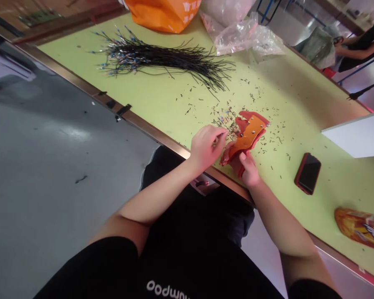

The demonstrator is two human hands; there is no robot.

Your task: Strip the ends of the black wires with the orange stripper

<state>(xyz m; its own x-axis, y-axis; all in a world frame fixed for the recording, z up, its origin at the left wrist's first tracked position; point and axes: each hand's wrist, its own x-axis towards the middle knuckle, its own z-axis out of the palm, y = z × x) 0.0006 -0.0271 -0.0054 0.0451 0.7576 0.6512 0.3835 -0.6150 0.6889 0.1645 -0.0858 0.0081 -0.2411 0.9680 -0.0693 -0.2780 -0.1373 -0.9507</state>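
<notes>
My right hand [248,169] is wrapped round the handles of an orange and red wire stripper [248,135], its jaws pointing away from me. Just left of the tool, my left hand [207,146] is closed, with thumb and forefinger pinched together near the jaws. Whatever lies between those fingertips is too small to make out. Beyond them a small pile of bits with blue and copper-coloured ends [225,118] lies on the table. Farther back rests a bundle of black wires [171,58], many with blue tips at the left end.
Short black offcuts [276,135] are scattered over the green table [299,112]. A phone [308,173] and a drink bottle [361,227] lie to the right. An orange bag [165,14] and clear plastic bags [246,37] stand at the back. Another person's arm [358,52] shows at upper right.
</notes>
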